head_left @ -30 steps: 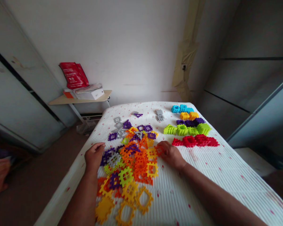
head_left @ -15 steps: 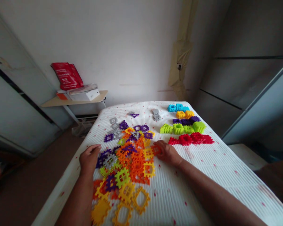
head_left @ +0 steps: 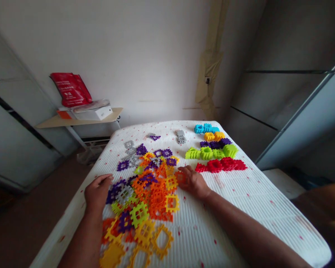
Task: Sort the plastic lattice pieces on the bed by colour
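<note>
Seemingly grouped by colour, stacks (head_left: 218,153) line centre-right, the right hand (head_left: 194,182) pinching an orange piece (head_left: 180,177), the left hand (head_left: 97,190), hold unclear.

Two bare hands (head_left: 194,184) — bare, tapering forearms (head_left: 237,219)

R hand (head_left: 194,183): part-hides orange pc (head_left: 180,177); grip unclear.
L hand (head_left: 97,191): contact w/ purple pcs (head_left: 115,188) can't tell.
Solid yellow pc (head_left: 111,255): btm cut off by edge.
Red bag (head_left: 68,89): print too blurry to read.
Forearms (head_left: 82,234): 2, both cut off at btm edge.
Pile (head_left: 158,197): pcs overlap, count unclear.
</note>
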A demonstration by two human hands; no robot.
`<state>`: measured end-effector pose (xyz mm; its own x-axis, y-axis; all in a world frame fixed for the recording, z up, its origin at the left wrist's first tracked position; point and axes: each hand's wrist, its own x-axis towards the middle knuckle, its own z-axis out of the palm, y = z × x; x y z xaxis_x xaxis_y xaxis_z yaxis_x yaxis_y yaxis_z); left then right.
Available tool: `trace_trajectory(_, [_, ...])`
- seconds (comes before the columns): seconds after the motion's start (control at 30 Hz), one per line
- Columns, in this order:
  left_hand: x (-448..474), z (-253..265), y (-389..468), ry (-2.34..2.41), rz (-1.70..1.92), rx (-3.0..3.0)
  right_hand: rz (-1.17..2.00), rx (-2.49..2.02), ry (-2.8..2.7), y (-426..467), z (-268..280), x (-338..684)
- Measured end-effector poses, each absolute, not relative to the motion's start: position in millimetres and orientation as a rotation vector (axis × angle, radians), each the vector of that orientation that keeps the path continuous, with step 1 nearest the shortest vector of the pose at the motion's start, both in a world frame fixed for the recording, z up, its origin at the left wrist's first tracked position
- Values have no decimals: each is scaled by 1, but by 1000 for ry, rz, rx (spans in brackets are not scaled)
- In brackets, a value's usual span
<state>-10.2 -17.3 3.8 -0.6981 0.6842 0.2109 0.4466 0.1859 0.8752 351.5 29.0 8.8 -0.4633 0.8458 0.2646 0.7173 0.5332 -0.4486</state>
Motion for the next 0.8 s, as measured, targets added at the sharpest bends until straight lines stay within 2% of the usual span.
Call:
trace_trajectory(0.17, [-13,3,-16,2236,1515,1018,273,-1285,-2378,27,12,349])
trace_trajectory(0.8, [-14,-2,-14,2136,1608,1024,345,-1239,-2268,30,6,351])
